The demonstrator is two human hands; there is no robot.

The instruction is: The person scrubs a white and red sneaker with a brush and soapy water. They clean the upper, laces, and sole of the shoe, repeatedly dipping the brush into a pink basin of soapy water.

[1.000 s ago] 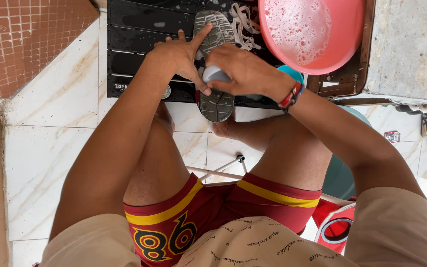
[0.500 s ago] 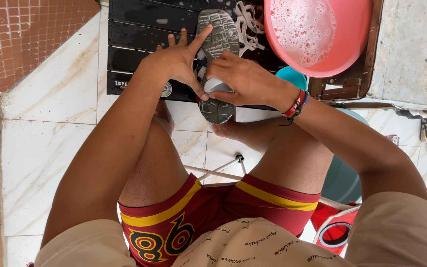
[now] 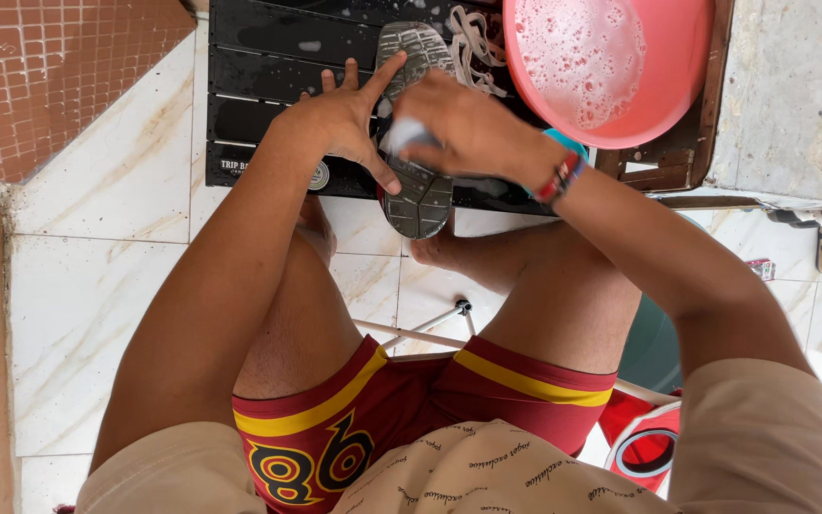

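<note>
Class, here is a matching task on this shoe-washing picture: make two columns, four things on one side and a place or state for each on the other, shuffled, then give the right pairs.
Things
1. pink basin
2. shoe
3. left hand
4. right hand

Places or states
A. lies sole up on the black board
B. holds foamy water
C. wrapped round a pale scrubbing thing, over the sole
D. fingers spread, steadying the shoe's side

Pairs: 1-B, 2-A, 3-D, 4-C
</note>
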